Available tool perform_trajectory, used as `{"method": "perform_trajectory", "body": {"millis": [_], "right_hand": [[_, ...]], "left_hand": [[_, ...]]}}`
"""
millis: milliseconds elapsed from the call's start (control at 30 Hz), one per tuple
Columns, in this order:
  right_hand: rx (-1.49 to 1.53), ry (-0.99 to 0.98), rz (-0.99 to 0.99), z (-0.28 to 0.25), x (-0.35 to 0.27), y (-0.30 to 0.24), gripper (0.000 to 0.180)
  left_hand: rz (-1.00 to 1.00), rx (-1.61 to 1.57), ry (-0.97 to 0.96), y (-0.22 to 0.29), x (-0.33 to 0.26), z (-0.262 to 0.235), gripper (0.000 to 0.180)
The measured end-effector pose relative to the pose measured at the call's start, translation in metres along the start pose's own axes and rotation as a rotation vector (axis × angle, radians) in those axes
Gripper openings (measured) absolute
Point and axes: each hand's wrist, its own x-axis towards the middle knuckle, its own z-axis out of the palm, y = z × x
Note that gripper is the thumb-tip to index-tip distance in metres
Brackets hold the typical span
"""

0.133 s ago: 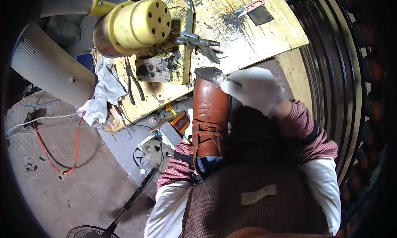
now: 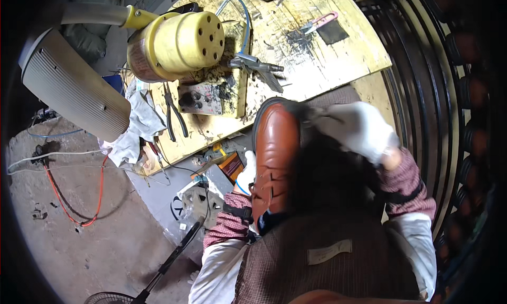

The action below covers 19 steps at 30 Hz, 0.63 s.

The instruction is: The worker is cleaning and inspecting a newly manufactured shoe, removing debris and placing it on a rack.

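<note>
A brown leather lace-up shoe [image 2: 275, 137] with a dark sole edge rests over my lap, toe pointing away from me. My left hand [image 2: 246, 174], in a white glove, holds it from the left side; the thumb shows, and the other fingers are hidden behind the shoe. At the right of the toe is my right hand [image 2: 360, 128], also white-gloved and smeared by motion. Its fingers are closed on a small dark piece [image 2: 303, 113] against the toe's right edge, too blurred to name. A black shadowy shape hides the shoe's right side.
Ahead stands a stained yellow worktable [image 2: 327, 58] with a yellow machine head [image 2: 182, 45], an air gun [image 2: 256, 65], pliers [image 2: 173, 111], pink-handled snips [image 2: 322, 23] and a rag [image 2: 140, 122]. A black rack [image 2: 422, 92] curves along the right. A fan [image 2: 113, 297] stands lower left.
My right hand has moved right and slightly toward me, taking the dark piece from across the toe tip to its right edge. The shoe shifts slightly right; more of my left hand shows.
</note>
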Motion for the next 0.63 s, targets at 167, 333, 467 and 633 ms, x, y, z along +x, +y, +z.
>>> {"method": "perform_trajectory", "body": {"millis": [167,333,467,633], "right_hand": [[0.331,0.396,-0.032,-0.037,0.021,0.018,0.035],[-0.446,0.474,-0.168,-0.041,0.078,0.032,0.047],[-0.597,0.827,-0.801,-0.042,-0.063,0.030,0.041],[-0.552,0.320,-0.759,-0.015,-0.185,0.004,0.039]], "left_hand": [[-0.048,0.042,-0.016,0.020,-0.022,-0.059,0.063],[-0.128,0.144,-0.107,0.044,0.002,-0.087,0.075],[0.111,0.501,-0.013,0.023,0.003,0.033,0.104],[-0.127,0.001,-0.952,-0.007,0.075,0.109,0.101]]}}
